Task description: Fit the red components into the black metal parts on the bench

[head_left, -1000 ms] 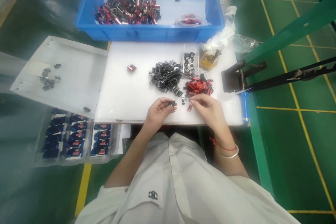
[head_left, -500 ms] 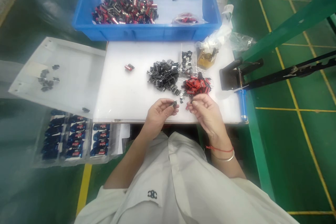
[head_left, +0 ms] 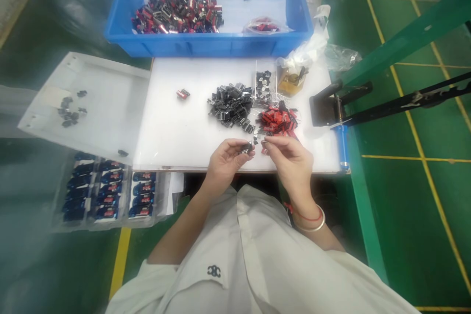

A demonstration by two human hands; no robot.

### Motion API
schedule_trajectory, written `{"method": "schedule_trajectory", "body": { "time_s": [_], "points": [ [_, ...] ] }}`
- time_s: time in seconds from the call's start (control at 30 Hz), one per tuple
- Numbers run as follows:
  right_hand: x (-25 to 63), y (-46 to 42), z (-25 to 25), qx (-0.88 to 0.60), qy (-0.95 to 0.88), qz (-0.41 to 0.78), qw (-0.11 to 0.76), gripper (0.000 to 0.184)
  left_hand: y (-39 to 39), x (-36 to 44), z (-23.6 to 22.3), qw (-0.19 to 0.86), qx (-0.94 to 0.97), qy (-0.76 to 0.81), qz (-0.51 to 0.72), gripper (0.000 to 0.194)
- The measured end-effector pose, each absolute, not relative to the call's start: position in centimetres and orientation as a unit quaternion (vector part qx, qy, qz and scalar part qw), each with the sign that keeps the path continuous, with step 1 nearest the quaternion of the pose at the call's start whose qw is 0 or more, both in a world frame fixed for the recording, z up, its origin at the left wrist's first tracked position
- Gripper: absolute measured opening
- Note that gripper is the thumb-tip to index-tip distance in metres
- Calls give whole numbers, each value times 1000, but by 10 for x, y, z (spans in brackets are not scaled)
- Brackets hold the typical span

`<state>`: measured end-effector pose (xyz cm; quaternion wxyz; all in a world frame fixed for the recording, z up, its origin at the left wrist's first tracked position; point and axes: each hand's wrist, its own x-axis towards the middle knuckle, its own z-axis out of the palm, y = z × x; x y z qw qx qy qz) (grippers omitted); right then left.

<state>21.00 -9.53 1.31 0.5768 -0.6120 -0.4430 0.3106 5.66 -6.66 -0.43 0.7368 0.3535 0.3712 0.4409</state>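
My left hand [head_left: 225,164] is closed on a small black plastic part [head_left: 247,148] with pale ridges along one side, near the front edge of the white table. Close by on the right, my right hand [head_left: 292,159] pinches at its fingertips; a bit of red shows below them, but what they grip is too small to make out. Beyond my hands lie a heap of black plastic parts [head_left: 231,105] and a heap of red parts [head_left: 278,120]. A few tiny dark and silver pieces [head_left: 256,136] are scattered between the heaps. One red-and-black part [head_left: 183,93] lies apart at the left.
A blue bin [head_left: 213,46] with red-and-black parts stands at the back. Behind the heaps are a clear box of small pieces [head_left: 264,83] and a yellowish container [head_left: 291,81]. A white tray [head_left: 106,83] and packed blue items [head_left: 108,189] are at left; a black metal bracket [head_left: 326,105] juts in at right.
My left hand has turned the black part so its ridged side shows more. My right hand's fingers have straightened and shifted slightly left. The whole view has moved a little.
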Motion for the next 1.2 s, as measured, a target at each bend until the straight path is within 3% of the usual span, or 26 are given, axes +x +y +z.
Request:
{"method": "schedule_trajectory", "body": {
  "time_s": [0.33,1.2],
  "points": [
    [195,-100,16,-617,-538,188,542,12,-72,65,-3,720,346,365,478,35],
    [197,-100,0,-602,-364,341,623,12,-80,87,5,605,423,417,531,36]
  ]
}}
